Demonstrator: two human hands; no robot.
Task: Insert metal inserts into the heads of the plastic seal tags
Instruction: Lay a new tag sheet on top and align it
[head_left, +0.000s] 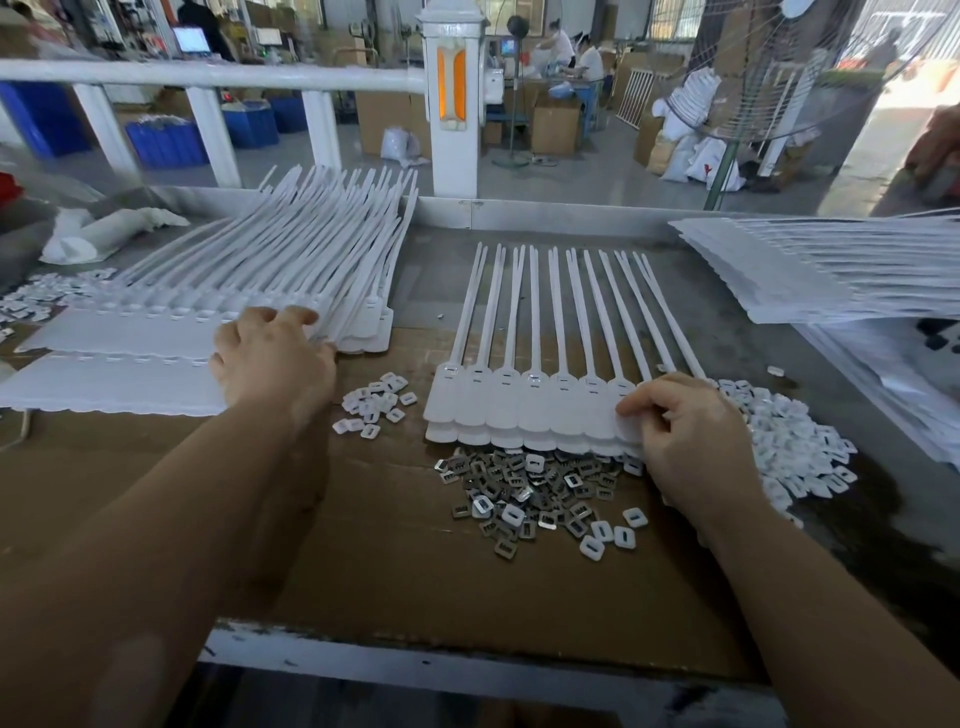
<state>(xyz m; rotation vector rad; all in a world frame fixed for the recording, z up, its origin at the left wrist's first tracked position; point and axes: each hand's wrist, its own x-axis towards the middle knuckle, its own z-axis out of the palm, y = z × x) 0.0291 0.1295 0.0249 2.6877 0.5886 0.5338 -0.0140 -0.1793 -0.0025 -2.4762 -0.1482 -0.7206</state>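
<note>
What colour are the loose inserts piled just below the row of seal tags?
Silvery grey metal inserts, a few white caps mixed in; seen in the head view.
</note>
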